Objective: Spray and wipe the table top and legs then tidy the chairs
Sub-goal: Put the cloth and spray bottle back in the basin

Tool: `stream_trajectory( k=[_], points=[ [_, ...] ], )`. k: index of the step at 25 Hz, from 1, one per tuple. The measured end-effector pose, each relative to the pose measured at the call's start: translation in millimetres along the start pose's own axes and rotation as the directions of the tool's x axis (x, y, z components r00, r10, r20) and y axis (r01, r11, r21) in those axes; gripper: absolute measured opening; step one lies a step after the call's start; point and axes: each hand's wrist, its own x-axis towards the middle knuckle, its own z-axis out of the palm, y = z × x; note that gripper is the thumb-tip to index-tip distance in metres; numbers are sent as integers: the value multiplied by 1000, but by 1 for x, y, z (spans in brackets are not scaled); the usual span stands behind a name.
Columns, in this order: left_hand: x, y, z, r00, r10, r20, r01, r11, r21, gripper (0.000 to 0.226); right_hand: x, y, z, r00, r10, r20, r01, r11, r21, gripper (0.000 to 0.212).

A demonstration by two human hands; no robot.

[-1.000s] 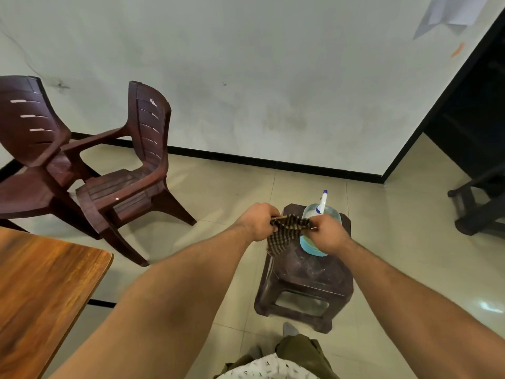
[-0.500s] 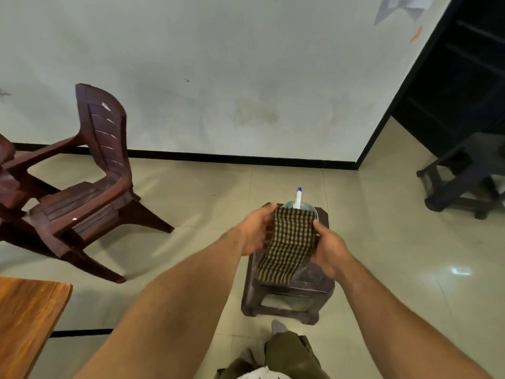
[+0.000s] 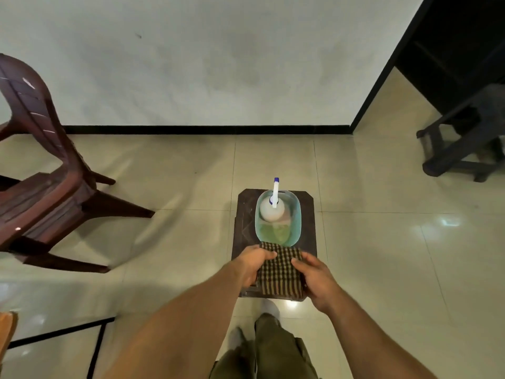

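Two hands in view, both on one cloth. Nearest: two olive trouser legs [image 3: 273,354] at the bottom edge, above the tiled floor [image 3: 382,242]. One worktop [image 3: 6,329] corner, orange wood, pokes in at bottom left, well apart from the hands, with thin black bars [image 3: 57,335] just beside it.

Left hand [image 3: 255,265] grips the cloth's left edge, fingers curled over it. Right hand [image 3: 318,277] pinches the right edge, thumb on top; its other fingers are hidden.

One cloth [image 3: 281,272], brown-and-tan check, is spread flat between the hands over the near half of one dark brown stool [image 3: 243,214]. Cannot tell whether it rests on the stool top or hangs just above. Its far edge reaches the near rim of one pale blue tub [image 3: 297,214], which sits on the stool's far half.

Tub contents: one white spray bottle [image 3: 270,213], upright at the far end, nozzle with a blue tip pointing away. The near end shows something greenish; liquid or object, unclear.

One maroon plastic chair [image 3: 41,192] at left, blurred, well apart from the stool. One dark piece of furniture [image 3: 459,149] at far right, by a black opening; type unclear. One white wall [image 3: 218,64] behind, with black skirting [image 3: 205,129] along its foot.
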Motion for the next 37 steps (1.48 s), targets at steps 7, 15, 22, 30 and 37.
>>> stream_trajectory(
  k=[7,15,22,30,37],
  points=[
    [64,45,6,985,65,-161,-51,995,88,37,78,-37,7,1000,20,-7,-20,999,-34,42],
    [122,61,13,974,-20,-227,61,983,173,49,139,-47,9,980,148,-136,-160,984,-80,42],
    [119,51,18,944,186,-274,6,818,576,50,149,-48,19,985,-58,-160,-40,835,-549,50],
    [108,41,25,909,292,-296,-63,801,596,50,137,-48,15,985,-150,-80,45,683,-729,37],
    [100,24,28,836,478,-269,-144,664,734,46,114,-36,22,948,-318,-33,113,430,-895,48]
  ],
)
